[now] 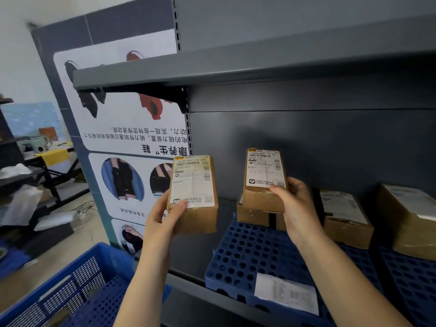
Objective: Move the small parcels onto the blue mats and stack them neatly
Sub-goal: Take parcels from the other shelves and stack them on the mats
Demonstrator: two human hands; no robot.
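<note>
My left hand [165, 214] grips a small brown parcel [195, 197] with a white label marked B049, held in the air left of the shelf. My right hand [295, 204] grips a second labelled parcel [263, 182] marked K301, tilted over a low brown parcel [251, 215] that lies at the back of a blue perforated mat [247, 253]. A white paper label [285, 292] is stuck at that mat's front edge.
Two more brown parcels [346, 218] [410, 223] sit on further blue mats [410, 279] to the right. A grey shelf board [212, 64] hangs overhead. A blue plastic crate [77, 286] stands at lower left, beside a printed poster panel [122, 142]. Cluttered tables stand at far left.
</note>
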